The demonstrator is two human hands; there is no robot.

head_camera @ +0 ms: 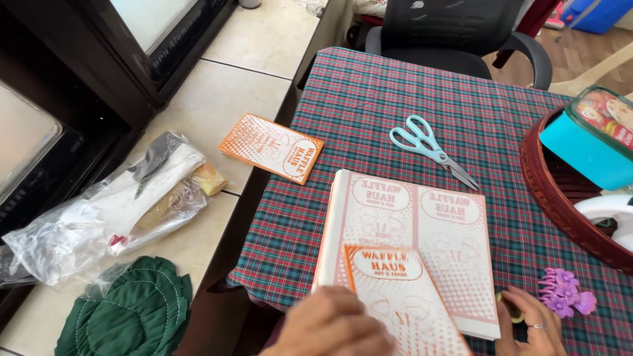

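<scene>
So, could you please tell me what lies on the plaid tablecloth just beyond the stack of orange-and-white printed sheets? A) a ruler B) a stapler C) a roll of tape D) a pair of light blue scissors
D: a pair of light blue scissors lies shut on the plaid tablecloth, just past the far edge of the stack of printed sheets, apart from both hands.

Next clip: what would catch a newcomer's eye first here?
The stack of orange-and-white printed paper sheets on the plaid tablecloth, with the left hand lifting a folded printed sheet at the near edge. Pale blue scissors lie beyond the stack, and a purple hair clip sits by the right hand.
</scene>
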